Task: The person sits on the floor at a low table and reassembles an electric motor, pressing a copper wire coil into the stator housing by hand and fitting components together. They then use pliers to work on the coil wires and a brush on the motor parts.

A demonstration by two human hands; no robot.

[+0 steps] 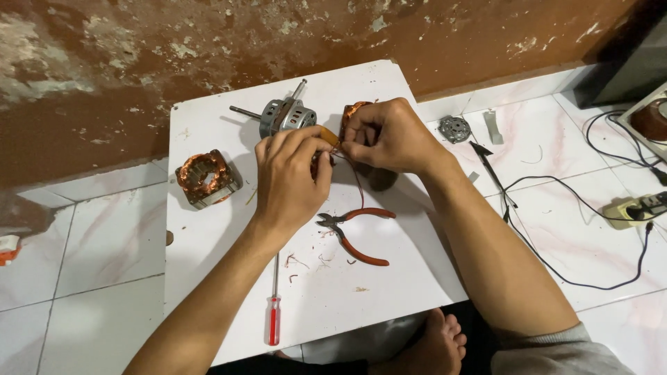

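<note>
My left hand (290, 177) and my right hand (390, 137) meet over the middle of a white board (208, 236). Together they grip a copper-wound stator coil (349, 111), mostly hidden behind the fingers. A thin red wire (357, 182) hangs down from between the hands. Just below the hands lie red-handled pliers (354, 232), jaws pointing left.
A grey motor housing with a shaft (283, 114) lies behind the hands. Another copper-wound stator (205, 178) sits at the board's left. A red-handled screwdriver (274, 305) lies near the front edge. On the tiled floor at right are a round metal part (455, 129), black cables (577, 208) and a power strip (636, 208).
</note>
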